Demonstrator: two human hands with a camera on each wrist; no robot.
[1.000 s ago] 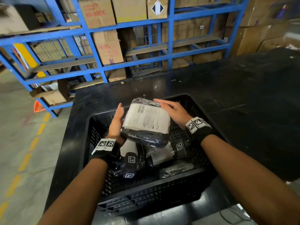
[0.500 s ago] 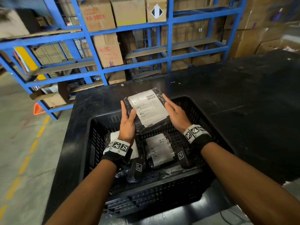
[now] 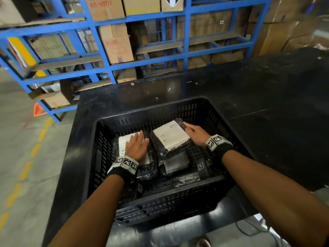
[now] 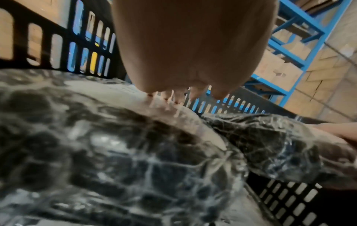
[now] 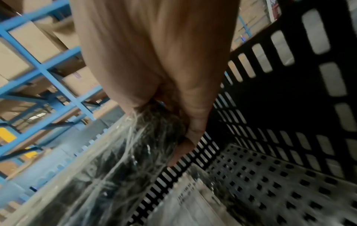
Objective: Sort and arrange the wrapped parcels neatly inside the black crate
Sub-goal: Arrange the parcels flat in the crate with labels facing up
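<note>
Press open left hand [image 3: 137, 147] flat on the parcel at 9 o'clock [image 3: 122, 142]; with right hand [image 3: 195, 133] seemingly pinching the 2 o'clock parcel [image 3: 170, 138], square it label-up alongside, inside the black crate [image 3: 160, 116].

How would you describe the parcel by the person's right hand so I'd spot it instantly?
Find the black crate on the dark table; two piles of wrapped parcels sit inside. The tilted parcel tops the right pile, its edge held by the right hand. Unlike the left parcel, under the flat left hand, its white label shows whole and lies askew.
</note>
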